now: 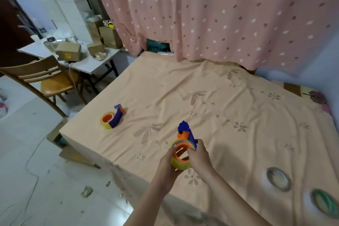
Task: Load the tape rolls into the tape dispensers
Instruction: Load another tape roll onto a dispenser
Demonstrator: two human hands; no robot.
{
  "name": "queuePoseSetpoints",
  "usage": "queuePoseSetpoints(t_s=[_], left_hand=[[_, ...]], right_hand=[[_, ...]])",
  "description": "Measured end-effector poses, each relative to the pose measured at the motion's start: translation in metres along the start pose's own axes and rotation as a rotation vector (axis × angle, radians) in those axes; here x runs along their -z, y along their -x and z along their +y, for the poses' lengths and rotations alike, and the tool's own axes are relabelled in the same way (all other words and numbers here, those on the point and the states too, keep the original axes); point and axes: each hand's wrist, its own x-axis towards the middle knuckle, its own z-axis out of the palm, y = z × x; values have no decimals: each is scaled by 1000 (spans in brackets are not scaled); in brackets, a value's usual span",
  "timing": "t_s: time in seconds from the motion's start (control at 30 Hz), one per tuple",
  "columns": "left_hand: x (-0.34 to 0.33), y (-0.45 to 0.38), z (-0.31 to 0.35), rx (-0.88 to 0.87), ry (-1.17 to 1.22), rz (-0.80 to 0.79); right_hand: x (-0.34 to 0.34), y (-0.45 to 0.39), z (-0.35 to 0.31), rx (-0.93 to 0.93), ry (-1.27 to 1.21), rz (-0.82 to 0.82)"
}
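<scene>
Both hands hold one blue and orange tape dispenser above the near part of the bed. A yellowish tape roll sits around its orange hub. My left hand cups the roll from the left and below. My right hand grips the roll and the dispenser's blue body from the right. A second blue dispenser with a yellowish roll on its orange hub lies on the sheet to the left. Two loose rolls lie at the lower right: a grey-cored one and a green-cored one.
The peach bedsheet covers the bed, whose left edge drops to a tiled floor with debris. A wooden chair and a folding table with cardboard boxes stand at the left. A pink dotted curtain hangs behind.
</scene>
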Motion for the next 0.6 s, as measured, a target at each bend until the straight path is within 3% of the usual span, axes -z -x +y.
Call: queuePoseSetpoints(t_s=[0.27,0.4,0.6], left_hand=[[127,-40,87,76,-50,-107],[151,-52,110,123,-31,-152],[164,-62,120,142,-28,-153]], right_hand=[[-131,-13,-53,-39,-25,127],[-156,-14,-70,-57,-22,172],[-166,-33,-85,-94,67,110]])
